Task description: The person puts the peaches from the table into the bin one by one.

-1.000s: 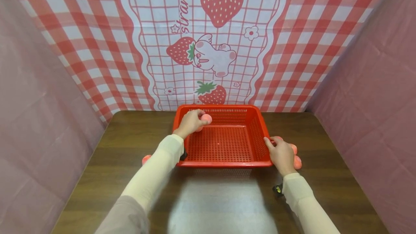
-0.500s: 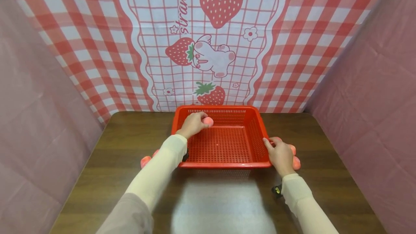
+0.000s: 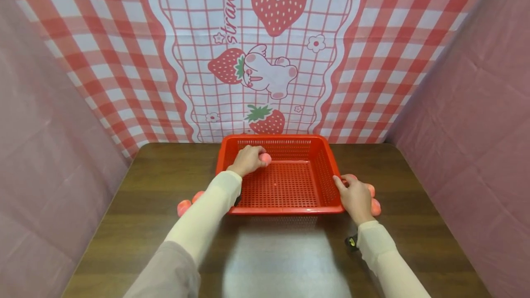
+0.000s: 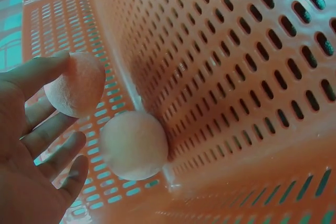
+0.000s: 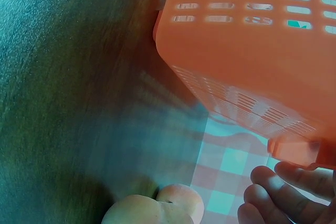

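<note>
A red perforated plastic basket (image 3: 285, 210) stands on the wooden table. Inside its left part, my left hand (image 3: 247, 160) pinches a peach (image 3: 266, 158) between thumb and fingers, above the basket floor. Another peach (image 4: 134, 145) lies against the basket wall, seen in the left wrist view just below the held one; my hand hides it in the head view. At the basket's right side, my right hand (image 3: 357, 199) grips the rim, thumb on top and fingers curled on the outside. Several peaches (image 3: 375, 207) sit beside and partly behind that hand.
More peaches (image 3: 184, 207) lie on the table left of the basket, partly behind my left sleeve. A strawberry-print checked cloth (image 3: 269, 59) hangs at the back edge, and pink curtains (image 3: 463, 128) close both sides.
My left hand has lowered the peach a little deeper into the basket. The right hand stays on the rim. The head view has shifted slightly, and more of the left-side peaches shows.
</note>
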`<state>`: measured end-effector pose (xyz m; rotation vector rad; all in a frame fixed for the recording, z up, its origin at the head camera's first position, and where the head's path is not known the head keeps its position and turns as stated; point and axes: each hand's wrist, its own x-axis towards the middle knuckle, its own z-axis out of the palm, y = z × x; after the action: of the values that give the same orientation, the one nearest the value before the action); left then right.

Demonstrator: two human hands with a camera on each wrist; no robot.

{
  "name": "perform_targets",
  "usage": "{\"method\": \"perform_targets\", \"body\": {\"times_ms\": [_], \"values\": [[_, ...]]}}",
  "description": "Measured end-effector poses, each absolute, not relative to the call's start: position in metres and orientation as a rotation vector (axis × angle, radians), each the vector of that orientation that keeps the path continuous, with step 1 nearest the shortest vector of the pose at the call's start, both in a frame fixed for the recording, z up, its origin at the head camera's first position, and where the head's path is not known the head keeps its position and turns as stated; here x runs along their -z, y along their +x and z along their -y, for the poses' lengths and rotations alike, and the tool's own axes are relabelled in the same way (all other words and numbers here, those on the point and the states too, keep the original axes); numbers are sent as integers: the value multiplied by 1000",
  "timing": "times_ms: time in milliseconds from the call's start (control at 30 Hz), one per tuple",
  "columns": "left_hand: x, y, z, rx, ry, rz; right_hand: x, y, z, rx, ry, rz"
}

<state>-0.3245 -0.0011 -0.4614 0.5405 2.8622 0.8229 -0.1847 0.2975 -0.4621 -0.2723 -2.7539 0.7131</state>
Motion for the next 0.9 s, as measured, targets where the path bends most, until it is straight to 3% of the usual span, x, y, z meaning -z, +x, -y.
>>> {"method": "perform_targets", "body": {"times_ms": [900], "values": [[476,-331,-5,-435,584,-2971,463,-185,-297,-704,-260,2747]]}}
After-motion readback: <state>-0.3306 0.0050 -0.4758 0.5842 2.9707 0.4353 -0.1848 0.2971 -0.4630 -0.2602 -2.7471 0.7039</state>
